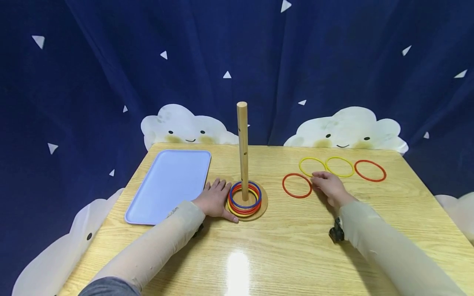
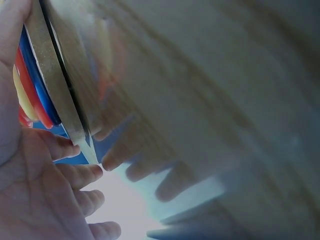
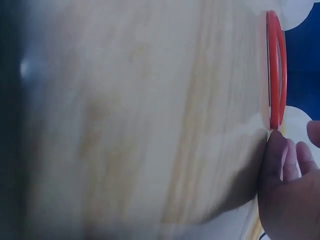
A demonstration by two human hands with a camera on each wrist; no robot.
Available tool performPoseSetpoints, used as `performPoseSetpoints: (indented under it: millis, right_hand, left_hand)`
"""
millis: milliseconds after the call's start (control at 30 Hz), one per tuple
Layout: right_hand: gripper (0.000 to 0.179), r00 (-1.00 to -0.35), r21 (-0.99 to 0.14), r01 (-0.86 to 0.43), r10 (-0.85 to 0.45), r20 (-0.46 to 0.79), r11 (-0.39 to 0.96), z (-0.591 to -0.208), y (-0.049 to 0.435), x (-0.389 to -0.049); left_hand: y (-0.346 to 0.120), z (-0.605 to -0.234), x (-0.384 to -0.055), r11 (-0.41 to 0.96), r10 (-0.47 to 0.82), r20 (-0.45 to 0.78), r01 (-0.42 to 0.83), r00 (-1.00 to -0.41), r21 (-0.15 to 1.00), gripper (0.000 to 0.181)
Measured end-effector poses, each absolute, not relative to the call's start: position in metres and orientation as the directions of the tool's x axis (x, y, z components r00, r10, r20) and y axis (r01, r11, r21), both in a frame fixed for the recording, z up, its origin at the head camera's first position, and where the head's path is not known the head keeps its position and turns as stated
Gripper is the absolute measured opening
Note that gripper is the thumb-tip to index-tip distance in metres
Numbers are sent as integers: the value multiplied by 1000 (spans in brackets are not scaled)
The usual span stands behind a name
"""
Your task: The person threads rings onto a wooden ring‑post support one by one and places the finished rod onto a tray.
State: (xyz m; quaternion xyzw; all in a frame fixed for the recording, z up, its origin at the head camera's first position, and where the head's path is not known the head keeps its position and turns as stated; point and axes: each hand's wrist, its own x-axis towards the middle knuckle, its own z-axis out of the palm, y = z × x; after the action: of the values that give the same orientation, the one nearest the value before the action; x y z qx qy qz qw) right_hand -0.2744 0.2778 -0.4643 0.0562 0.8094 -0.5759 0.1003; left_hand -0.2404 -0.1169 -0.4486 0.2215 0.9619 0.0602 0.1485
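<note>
Wooden peg [image 1: 242, 152] upright; blue-topped ring stack [image 1: 244, 211] around foot; 2 red rings [image 1: 297, 197], 2 yellow rings [image 1: 312, 158] flat.

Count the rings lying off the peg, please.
4: one yellow ring, another yellow ring to its right, a red ring farther right, another red ring nearest the peg. None seems hidden.

Head cam looks dn; wrist cams nr hands [image 1: 213, 201].

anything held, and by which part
No clear hold: the left hand spreads along the left edge of the wooden base; the right hand is at the right edge of a red ring.
</note>
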Motion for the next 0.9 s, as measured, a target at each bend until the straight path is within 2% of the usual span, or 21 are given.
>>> performPoseSetpoints:
  millis: [133, 367, 500, 600, 733, 900]
  right_hand:
    - [47, -979, -885, 189, 7, -206, 425, -465, 273, -276]
    - [28, -990, -751, 127, 33, -139, 648, -466, 267, -279]
    - [15, -998, -618, 34, -11, -68, 786, -461, 264, -282]
    - [17, -996, -529, -39, -75, -47, 848, -458, 260, -284]
    - [30, -989, -522, -102, -140, -35, 847, -457, 255, -284]
    - [30, -991, -621, -122, -132, 31, 774, -456, 255, -285]
  left_hand:
    - [-117, -449, -241, 897, 440, -267, 403, -858, 182, 127]
    - [-118, -449, -241, 902, 431, -276, 398, -859, 167, 128]
    - [-118, -447, -241, 900, 435, -278, 401, -856, 172, 128]
    - [-117, -447, -241, 899, 436, -268, 403, -859, 172, 128]
    - [-117, -448, -241, 899, 436, -271, 405, -858, 165, 128]
    - [-117, -449, -240, 896, 443, -271, 412, -854, 167, 128]
